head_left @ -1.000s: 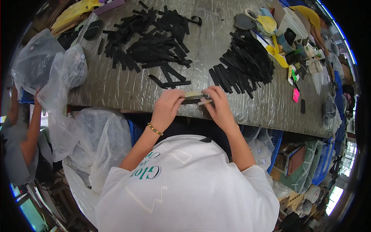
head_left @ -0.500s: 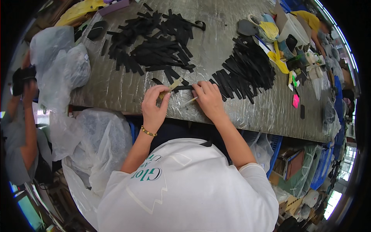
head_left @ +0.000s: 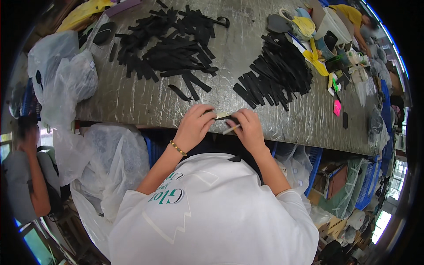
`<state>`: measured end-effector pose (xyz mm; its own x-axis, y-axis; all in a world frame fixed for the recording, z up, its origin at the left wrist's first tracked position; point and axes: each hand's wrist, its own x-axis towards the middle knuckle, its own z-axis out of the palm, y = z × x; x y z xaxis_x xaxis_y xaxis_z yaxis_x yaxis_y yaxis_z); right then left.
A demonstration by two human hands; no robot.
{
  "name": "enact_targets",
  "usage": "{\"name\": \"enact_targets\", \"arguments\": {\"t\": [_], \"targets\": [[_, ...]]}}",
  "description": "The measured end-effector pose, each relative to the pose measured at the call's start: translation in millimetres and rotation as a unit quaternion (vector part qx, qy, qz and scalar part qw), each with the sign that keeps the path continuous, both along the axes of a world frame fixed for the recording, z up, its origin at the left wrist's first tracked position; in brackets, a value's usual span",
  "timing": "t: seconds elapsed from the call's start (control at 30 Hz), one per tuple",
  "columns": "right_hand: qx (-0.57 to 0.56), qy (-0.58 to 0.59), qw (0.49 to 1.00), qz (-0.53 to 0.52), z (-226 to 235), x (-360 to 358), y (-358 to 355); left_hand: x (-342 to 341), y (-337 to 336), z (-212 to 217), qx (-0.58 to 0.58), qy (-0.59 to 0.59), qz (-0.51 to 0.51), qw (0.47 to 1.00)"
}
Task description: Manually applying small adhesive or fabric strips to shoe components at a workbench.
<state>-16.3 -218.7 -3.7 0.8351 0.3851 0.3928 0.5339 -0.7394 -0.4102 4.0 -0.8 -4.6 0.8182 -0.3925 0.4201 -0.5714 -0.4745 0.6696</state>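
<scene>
Black strip point(head_left: 224, 118) between 2 inward-curled hands point(head_left: 194, 122) point(head_left: 251, 130)

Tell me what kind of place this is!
Probably a workshop or small factory: a big table has heaps of black strips on it, and cloudy plastic bags sit by its left side.

a crumpled, translucent plastic bag point(head_left: 119, 150) shows below the near left edge of the grey, shiny-surfaced bench point(head_left: 137, 101); toward its right side are a bright pink flat slip point(head_left: 337, 107), a white plastic tub point(head_left: 332, 29) and, lower, a blue latticed basket point(head_left: 370, 190).
</scene>
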Motion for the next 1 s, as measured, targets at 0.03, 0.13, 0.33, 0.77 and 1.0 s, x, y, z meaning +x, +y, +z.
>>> {"name": "enact_targets", "arguments": {"t": [0.03,0.13,0.33,0.77,1.0], "targets": [[0.032,0.042,0.998,-0.039,4,-1,3,1,0,-1,0.001,0.001,-0.001,1.000],[0.066,0.078,0.990,-0.094,0,-3,7,0,1,-5,0.000,0.041,-0.040,0.998],[0.076,0.073,0.985,-0.136,-8,-11,12,-5,-2,-3,0.012,0.050,-0.028,0.998],[0.099,0.063,0.985,-0.130,-13,-13,14,-8,-8,-7,0.054,0.016,-0.016,0.998],[0.250,0.215,0.935,-0.129,11,-4,2,-8,-9,-8,0.088,-0.009,-0.020,0.996]]}}
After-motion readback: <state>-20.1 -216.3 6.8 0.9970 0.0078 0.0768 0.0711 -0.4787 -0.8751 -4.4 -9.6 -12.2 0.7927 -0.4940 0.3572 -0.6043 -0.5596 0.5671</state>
